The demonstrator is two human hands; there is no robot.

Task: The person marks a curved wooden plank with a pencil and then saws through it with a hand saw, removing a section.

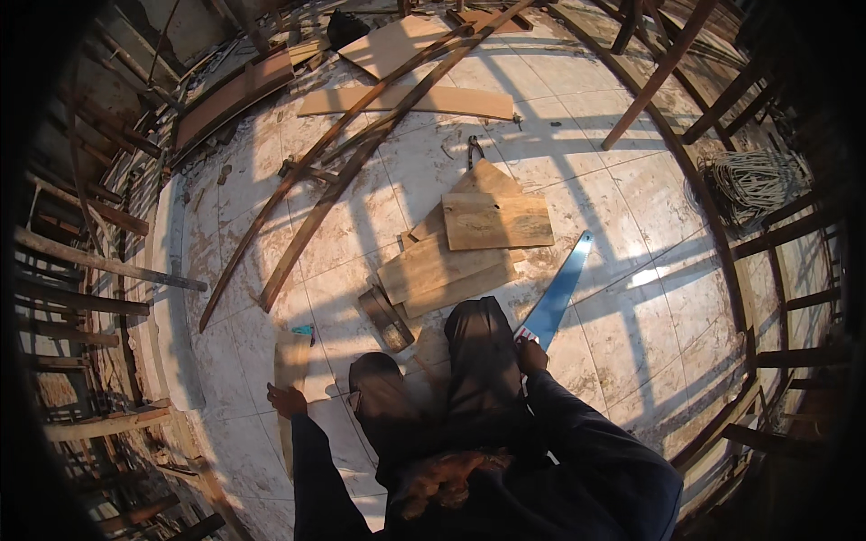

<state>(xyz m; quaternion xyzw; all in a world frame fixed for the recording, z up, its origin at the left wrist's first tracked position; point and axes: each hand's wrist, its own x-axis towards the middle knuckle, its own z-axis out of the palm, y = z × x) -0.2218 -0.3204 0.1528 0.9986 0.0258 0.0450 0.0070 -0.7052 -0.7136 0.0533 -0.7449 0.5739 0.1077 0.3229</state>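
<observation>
My right hand (pixel 533 357) is closed round the handle of a handsaw beside my right knee. The saw's long blue blade (pixel 559 293) points up and away to the right, over the tiles. On the left, my left hand (pixel 287 399) lies across a narrow wooden board (pixel 292 359), its fingers reaching over the board's left edge. A small teal object (pixel 304 332) sits at the board's far end; its kind is unclear. Ahead of my knees, several cut boards (pixel 498 221) lie overlapped, with a short dark wood block (pixel 386 319) next to them.
Two long dark timbers (pixel 329 198) slant across the floor at the left. Beyond them rest a long flat plank (pixel 451 101) and a wide panel (pixel 392 47). A metal tool (pixel 474 150) lies behind the boards. Coiled cord (pixel 756 185) and wooden framing stand at the right.
</observation>
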